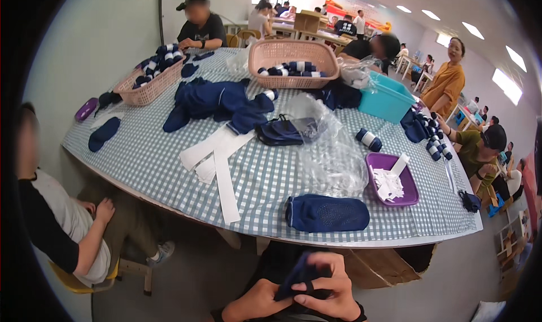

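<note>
Close to my body, below the table's front edge, both my hands work on a navy sock [294, 277]. My left hand [257, 300] is closed on its lower part. The fingers of my right hand [333, 288] pinch it from the other side, slightly blurred. Nearest on the table lies a flat navy sock with a dotted sole [327, 213]. Beside it stands a purple basket [416, 193] holding small white paper slips [388, 185]. A rolled navy sock with a white band [368, 139] lies behind that basket.
Clear plastic bags [330, 152] and white paper strips [226, 186] lie mid-table before a navy sock heap [212, 104]. Pink baskets [293, 48] of banded rolls and a turquoise basket [389, 99] stand farther back. A seated person [62, 226] is at left; others sit around.
</note>
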The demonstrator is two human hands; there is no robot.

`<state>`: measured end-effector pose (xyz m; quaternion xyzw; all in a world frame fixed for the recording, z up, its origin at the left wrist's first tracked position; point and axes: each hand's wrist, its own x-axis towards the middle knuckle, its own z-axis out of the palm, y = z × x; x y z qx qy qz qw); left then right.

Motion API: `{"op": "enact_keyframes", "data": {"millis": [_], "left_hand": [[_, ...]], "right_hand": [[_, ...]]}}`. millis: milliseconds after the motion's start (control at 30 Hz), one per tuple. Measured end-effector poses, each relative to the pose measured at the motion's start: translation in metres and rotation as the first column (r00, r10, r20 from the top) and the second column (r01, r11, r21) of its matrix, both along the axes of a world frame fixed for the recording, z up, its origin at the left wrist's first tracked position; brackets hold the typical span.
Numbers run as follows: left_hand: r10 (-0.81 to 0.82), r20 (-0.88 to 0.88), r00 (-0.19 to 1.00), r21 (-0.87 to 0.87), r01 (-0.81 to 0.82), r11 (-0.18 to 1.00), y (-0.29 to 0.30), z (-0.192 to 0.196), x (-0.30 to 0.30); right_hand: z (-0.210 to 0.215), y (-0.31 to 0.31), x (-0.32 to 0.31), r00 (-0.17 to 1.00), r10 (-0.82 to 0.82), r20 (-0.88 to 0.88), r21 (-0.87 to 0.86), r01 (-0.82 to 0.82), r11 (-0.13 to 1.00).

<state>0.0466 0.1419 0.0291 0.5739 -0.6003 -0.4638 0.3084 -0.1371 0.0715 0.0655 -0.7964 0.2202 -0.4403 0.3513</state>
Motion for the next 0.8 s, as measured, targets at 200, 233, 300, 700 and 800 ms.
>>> {"op": "enact_keyframes", "data": {"millis": [200,233,300,700,800], "left_hand": [[-0.131,-0.321,0.938,0.000,0.138,0.990,0.004,-0.028,-0.019],[-0.177,-0.353,0.919,-0.066,0.165,0.984,0.007,-0.032,-0.026],[-0.178,-0.363,0.915,-0.144,0.134,0.980,0.009,-0.037,-0.030],[-0.023,-0.628,0.778,-0.052,-0.012,0.999,-0.009,-0.022,-0.049],[0.022,-0.653,0.757,-0.077,-0.096,0.992,-0.013,-0.017,-0.056]], "right_hand": [[-0.029,0.007,-0.035,0.967,0.174,0.186,0.651,-0.254,0.715],[-0.030,0.010,-0.036,0.980,0.181,0.077,0.550,-0.194,0.813],[-0.024,0.014,-0.037,0.987,0.135,0.088,0.431,-0.160,0.888],[-0.026,0.024,-0.040,0.983,-0.142,0.116,0.688,0.024,0.725],[-0.025,0.021,-0.040,0.976,-0.146,0.164,0.709,-0.014,0.705]]}}
